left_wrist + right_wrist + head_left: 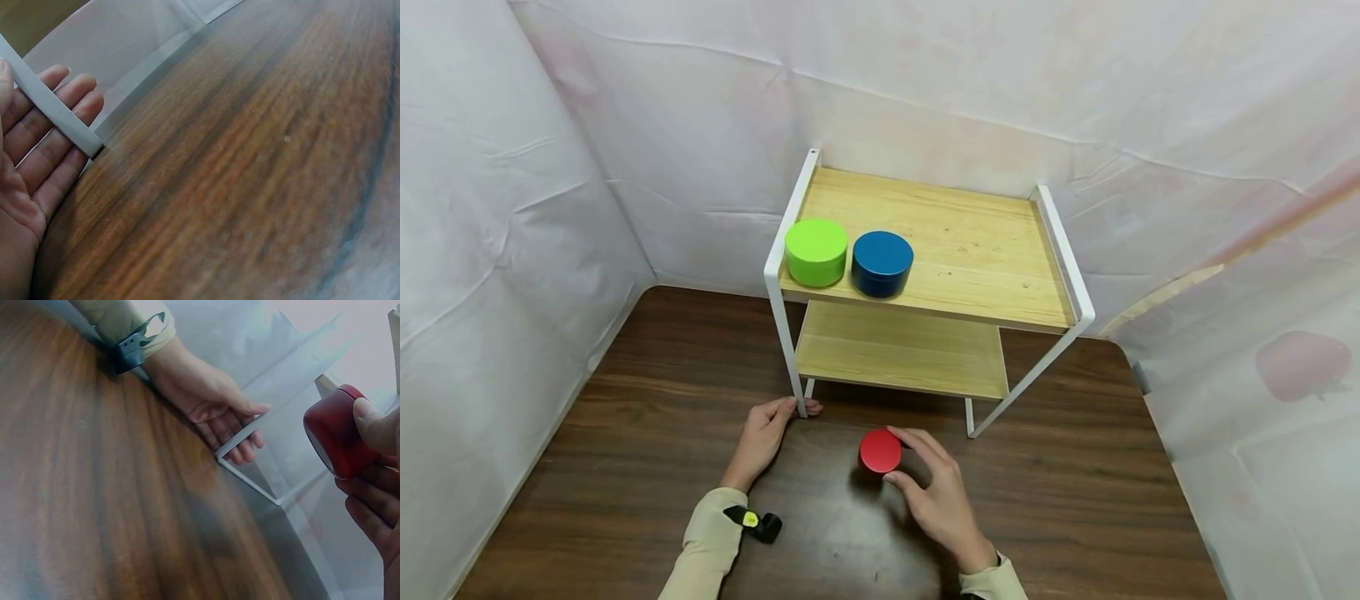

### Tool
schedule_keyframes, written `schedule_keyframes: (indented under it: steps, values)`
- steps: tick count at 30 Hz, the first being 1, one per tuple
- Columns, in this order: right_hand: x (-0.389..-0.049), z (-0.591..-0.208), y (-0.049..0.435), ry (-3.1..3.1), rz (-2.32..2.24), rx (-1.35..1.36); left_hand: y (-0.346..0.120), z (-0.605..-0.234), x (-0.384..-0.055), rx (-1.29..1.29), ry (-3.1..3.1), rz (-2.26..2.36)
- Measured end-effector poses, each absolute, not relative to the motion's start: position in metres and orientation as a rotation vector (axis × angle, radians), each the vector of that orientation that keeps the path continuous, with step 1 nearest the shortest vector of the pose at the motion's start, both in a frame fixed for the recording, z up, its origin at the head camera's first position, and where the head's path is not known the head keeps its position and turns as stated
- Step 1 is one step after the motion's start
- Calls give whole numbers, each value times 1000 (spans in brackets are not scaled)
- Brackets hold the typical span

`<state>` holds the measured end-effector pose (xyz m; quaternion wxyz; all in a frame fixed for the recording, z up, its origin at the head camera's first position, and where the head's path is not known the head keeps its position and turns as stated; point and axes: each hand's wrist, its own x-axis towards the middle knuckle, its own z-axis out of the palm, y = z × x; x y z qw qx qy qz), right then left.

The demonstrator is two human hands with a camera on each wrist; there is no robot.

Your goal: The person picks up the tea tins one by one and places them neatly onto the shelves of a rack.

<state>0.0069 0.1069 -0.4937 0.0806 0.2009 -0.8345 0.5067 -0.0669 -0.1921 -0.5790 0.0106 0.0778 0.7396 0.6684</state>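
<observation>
A small round red tin [880,451] is pinched between the thumb and fingers of my right hand [942,498]. In the right wrist view the red tin [340,432] is tilted and held up off the table. My left hand [762,435] grips the front left leg [787,350] of a two-tier shelf near its foot. The left wrist view has the fingers [47,147] behind the white leg [56,112], with the thumb against it at the frame edge. On the top board [977,250] a green tin [816,252] and a larger-looking dark blue tin [882,264] stand side by side at the left.
The shelf's lower board [902,346] hangs beneath the top one between white metal legs. A dark wooden table [1075,475] carries the shelf. Pale printed sheeting [700,125] encloses the back and sides.
</observation>
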Motion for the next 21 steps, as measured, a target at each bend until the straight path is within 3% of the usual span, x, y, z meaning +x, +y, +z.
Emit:
schedule_keyframes:
  steps: [21]
  values:
    - [-22,-435,108,-2322,1459,774,-192,-580,-68,273,2302,2107]
